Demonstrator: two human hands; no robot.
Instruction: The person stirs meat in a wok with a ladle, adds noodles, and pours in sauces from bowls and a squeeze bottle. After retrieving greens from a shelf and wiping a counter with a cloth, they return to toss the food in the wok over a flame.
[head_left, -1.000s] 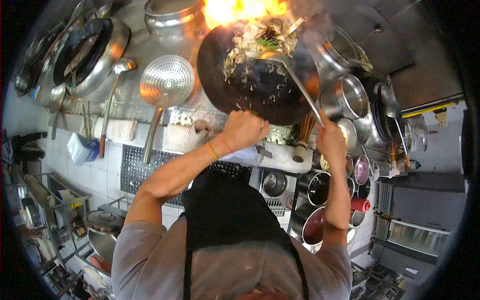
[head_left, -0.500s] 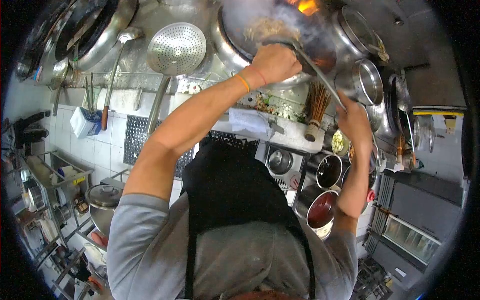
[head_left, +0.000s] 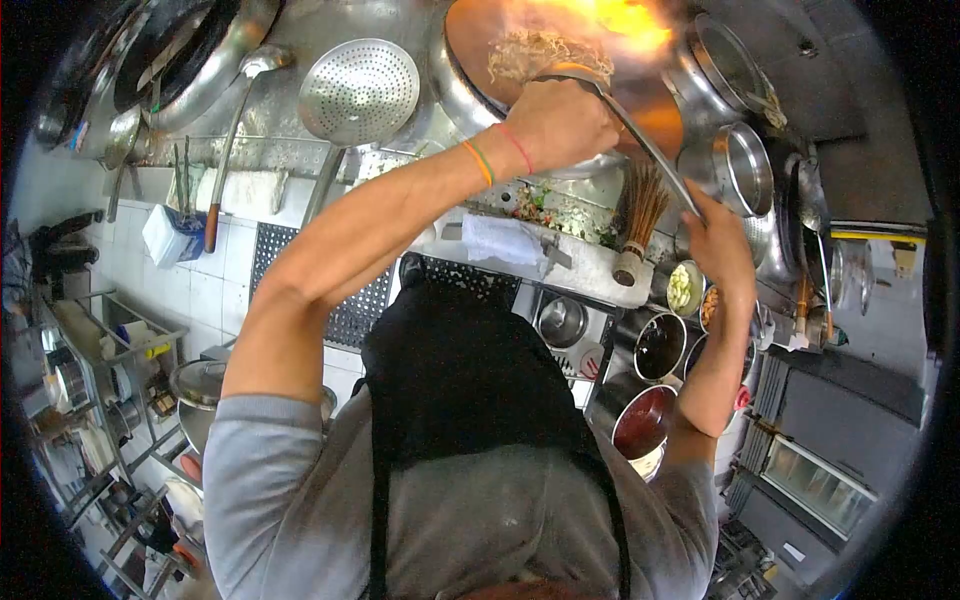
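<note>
My left hand (head_left: 570, 125) is closed at the near rim of a wok (head_left: 472, 48); the fingers' undersides are hidden. Noodles (head_left: 535, 55) lie bunched in the wok just beyond that hand. Off to the right, my right hand (head_left: 720, 245) is wrapped round the long metal handle of a ladle (head_left: 655, 155). The ladle's head reaches into the wok beside the noodles, partly hidden behind my left hand. Tall orange flame (head_left: 630, 25) flares at the wok's far right side.
A perforated strainer (head_left: 360, 92) and another ladle (head_left: 265, 62) lie left of the wok. A bamboo brush (head_left: 638, 215) and a folded cloth (head_left: 500, 245) rest along the near ledge. Metal pots of dark sauce (head_left: 658, 345) and red sauce (head_left: 642, 420) stand below my right hand.
The flame has grown much larger and the smoke has thinned, so the noodles show more clearly. My left hand has shifted slightly right; my right hand still holds the ladle.
</note>
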